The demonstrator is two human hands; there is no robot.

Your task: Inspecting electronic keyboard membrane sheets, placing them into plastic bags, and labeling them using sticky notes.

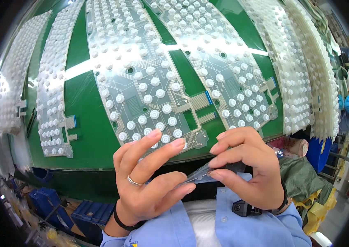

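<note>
The thin clear film [201, 175] hangs above the lap, just off the near edge of the green desk [86, 140]; the left hand [141, 191] and right hand [253, 168] each have their grip clamped on an end, thumb against finger; so light a hold might let it slip, and uneven pull might crease it; the left's raised fingers, overlapping the domed sheet [135, 103] in view, could nudge it.
</note>
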